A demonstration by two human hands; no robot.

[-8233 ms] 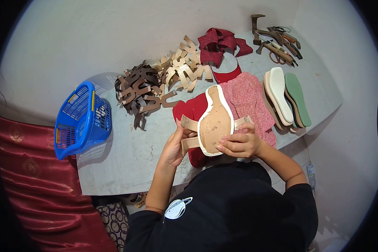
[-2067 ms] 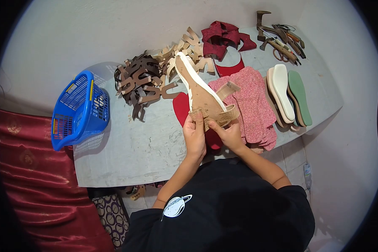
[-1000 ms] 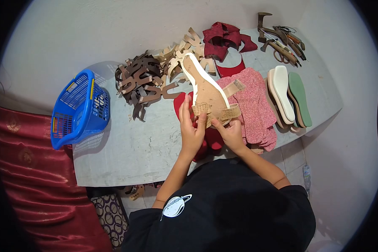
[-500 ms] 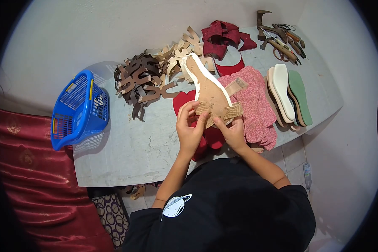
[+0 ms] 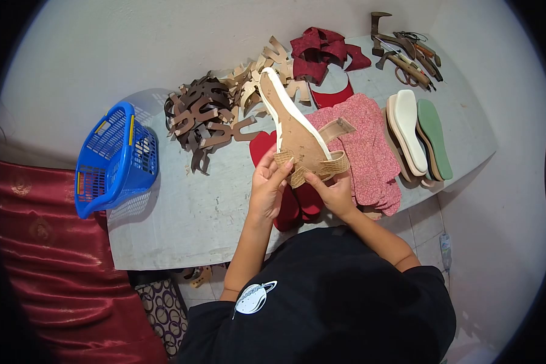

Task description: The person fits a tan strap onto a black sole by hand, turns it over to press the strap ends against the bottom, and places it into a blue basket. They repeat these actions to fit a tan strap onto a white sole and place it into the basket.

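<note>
Above the table, a white-edged insole with a tan underside point(image 5: 298, 136) is held between my two hands, its narrow end pointing up and left. Tan textured strap pieces point(image 5: 335, 165) wrap around its wide end, and one strap end sticks out on the right. My left hand point(image 5: 269, 183) pinches the left strap edge between thumb and fingers. On the right side, my right hand point(image 5: 335, 193) grips the wide end with its thumb on top; its other fingers are mostly hidden beneath. Red sole-shaped pieces point(image 5: 309, 206) lie under the hands.
A blue basket point(image 5: 121, 158) stands at the left. Brown straps point(image 5: 200, 109) and beige straps point(image 5: 255, 82) are heaped at the back, beside dark red pieces point(image 5: 318, 54). Pink patterned sheets point(image 5: 370, 151), white soles point(image 5: 406, 130), green soles point(image 5: 434, 136) and hand tools point(image 5: 406, 60) occupy the right.
The insole's narrow end has tilted to the left and up. My left hand has shifted slightly left and turned, its thumb moving up along the strap edge.
</note>
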